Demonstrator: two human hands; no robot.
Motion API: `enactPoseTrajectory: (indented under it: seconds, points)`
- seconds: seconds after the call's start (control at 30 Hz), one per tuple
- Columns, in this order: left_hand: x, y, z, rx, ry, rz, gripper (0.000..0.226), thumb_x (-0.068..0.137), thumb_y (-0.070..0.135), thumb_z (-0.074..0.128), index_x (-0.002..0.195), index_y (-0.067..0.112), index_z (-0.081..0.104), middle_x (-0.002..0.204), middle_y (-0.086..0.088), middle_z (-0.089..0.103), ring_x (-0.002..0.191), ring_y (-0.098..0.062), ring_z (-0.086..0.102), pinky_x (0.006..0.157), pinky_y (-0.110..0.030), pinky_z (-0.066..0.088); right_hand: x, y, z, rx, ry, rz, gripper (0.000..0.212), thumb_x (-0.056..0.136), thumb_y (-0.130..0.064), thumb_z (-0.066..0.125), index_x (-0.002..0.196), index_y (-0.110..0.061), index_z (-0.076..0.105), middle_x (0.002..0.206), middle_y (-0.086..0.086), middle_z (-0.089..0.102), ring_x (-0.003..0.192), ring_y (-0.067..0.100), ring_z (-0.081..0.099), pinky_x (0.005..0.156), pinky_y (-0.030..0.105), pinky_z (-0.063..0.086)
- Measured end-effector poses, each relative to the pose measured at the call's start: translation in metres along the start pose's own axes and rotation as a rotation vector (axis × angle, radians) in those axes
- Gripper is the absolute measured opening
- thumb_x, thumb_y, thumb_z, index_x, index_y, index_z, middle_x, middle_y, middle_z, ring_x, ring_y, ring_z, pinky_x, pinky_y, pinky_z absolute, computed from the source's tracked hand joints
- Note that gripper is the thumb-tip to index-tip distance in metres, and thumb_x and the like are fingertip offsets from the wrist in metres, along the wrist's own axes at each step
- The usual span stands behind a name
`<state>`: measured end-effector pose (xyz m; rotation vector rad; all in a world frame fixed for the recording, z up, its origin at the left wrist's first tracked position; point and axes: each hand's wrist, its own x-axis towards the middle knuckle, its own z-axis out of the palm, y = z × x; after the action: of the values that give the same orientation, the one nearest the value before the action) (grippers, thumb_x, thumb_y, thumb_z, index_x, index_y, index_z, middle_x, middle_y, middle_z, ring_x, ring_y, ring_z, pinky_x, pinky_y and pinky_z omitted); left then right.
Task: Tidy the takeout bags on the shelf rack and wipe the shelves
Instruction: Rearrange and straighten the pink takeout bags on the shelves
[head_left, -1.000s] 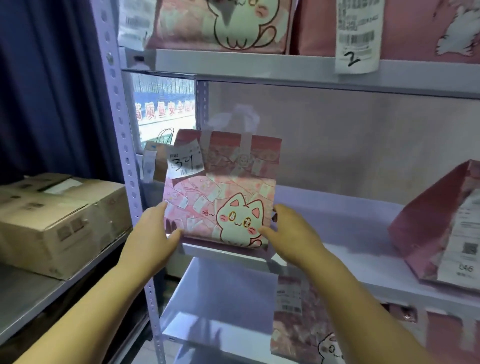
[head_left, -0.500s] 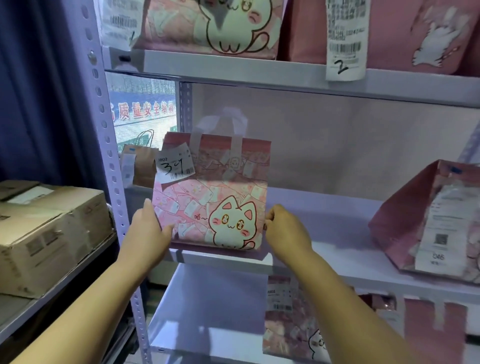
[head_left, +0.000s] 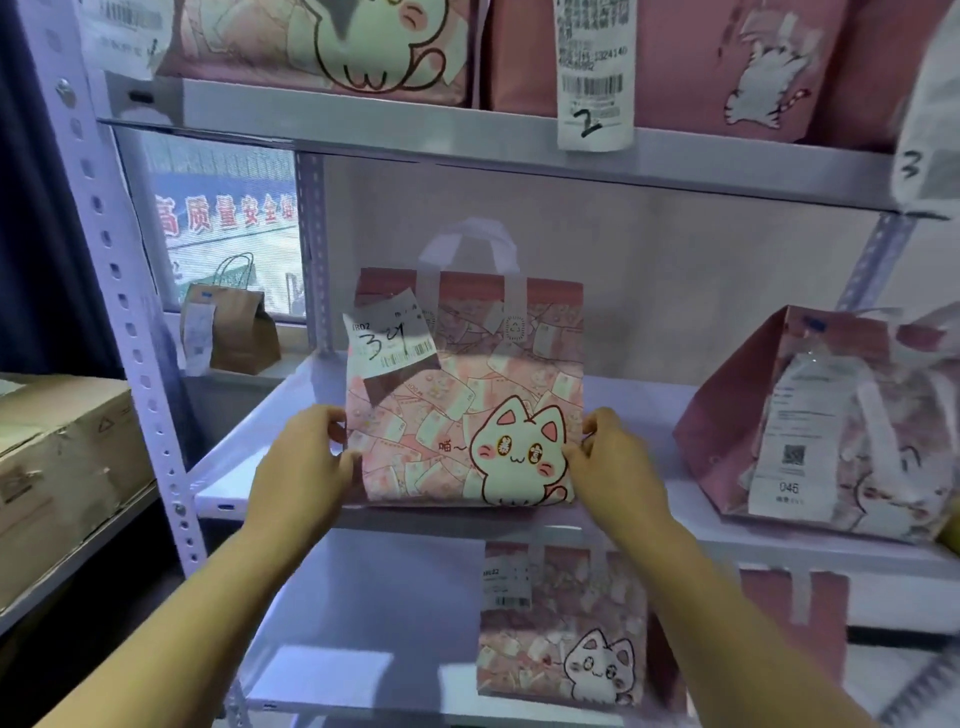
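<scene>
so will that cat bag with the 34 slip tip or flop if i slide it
Probably stays upright: the cat bag stands square on the shelf. Its flat, uncreased front suggests stiff sides, so little flop. Being tall, it might tip if pushed high.

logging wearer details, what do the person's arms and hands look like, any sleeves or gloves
The left forearm and right forearm are bare to the frame's edge, no sleeves in view. The left hand and right hand are bare too: no gloves, rings or watch visible.
</scene>
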<state>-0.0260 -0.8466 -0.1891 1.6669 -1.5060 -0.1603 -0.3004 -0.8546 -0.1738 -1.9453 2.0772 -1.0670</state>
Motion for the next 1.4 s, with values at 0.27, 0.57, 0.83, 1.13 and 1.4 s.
enactPoseTrajectory:
  seconds: [0.27, 0.57, 0.83, 1.13, 1.4]
  points:
    - [-0.01, 0.055, 0.051, -0.079, -0.101, 0.069, 0.02, 0.083, 0.034, 0.063, 0.099, 0.031, 0.053, 0.096, 0.01, 0.059, 0.074, -0.014, 0.061, 0.06, -0.031, 0.044, -0.003, 0.064, -0.046, -0.043, 0.111, 0.073, 0.014, 0.09, -0.022, 0.056, 0.1, -0.014, 0.05, 0.087, 0.011, 0.066, 0.078, 0.03, 0.056, 0.071, 0.039, 0.046]
    - [-0.018, 0.097, 0.093, -0.167, -0.157, 0.097, 0.02, 0.083, 0.032, 0.062, 0.099, 0.034, 0.05, 0.097, 0.01, 0.06, 0.071, -0.006, 0.06, 0.054, -0.025, 0.042, 0.003, 0.112, -0.073, -0.019, 0.117, 0.148, 0.012, 0.09, -0.027, 0.055, 0.094, -0.019, 0.047, 0.085, 0.003, 0.063, 0.076, 0.023, 0.058, 0.066, 0.034, 0.047]
    - [-0.021, 0.092, 0.098, -0.13, -0.153, 0.109, 0.035, 0.082, 0.036, 0.065, 0.114, 0.027, 0.052, 0.094, 0.01, 0.059, 0.069, 0.005, 0.056, 0.05, -0.018, 0.039, 0.003, 0.118, -0.078, -0.043, 0.108, 0.153, 0.019, 0.088, -0.033, 0.056, 0.101, -0.021, 0.051, 0.089, -0.003, 0.064, 0.079, 0.018, 0.058, 0.065, 0.031, 0.045]
    - [-0.037, 0.067, 0.075, -0.022, -0.151, 0.232, 0.03, 0.082, 0.04, 0.065, 0.108, 0.027, 0.057, 0.093, 0.017, 0.053, 0.07, 0.011, 0.049, 0.055, -0.014, 0.038, -0.032, 0.104, -0.083, -0.251, 0.216, 0.04, 0.026, 0.09, -0.035, 0.055, 0.109, -0.017, 0.055, 0.097, -0.001, 0.062, 0.079, 0.017, 0.052, 0.065, 0.031, 0.041]
    - [-0.077, 0.044, 0.071, -0.019, -0.287, 0.334, 0.018, 0.084, 0.037, 0.063, 0.097, 0.026, 0.061, 0.089, 0.014, 0.055, 0.072, 0.008, 0.051, 0.06, -0.02, 0.045, -0.092, 0.106, -0.052, -0.233, 0.078, 0.051, 0.016, 0.089, -0.04, 0.054, 0.097, -0.026, 0.056, 0.085, -0.011, 0.057, 0.075, 0.011, 0.054, 0.056, 0.023, 0.035]
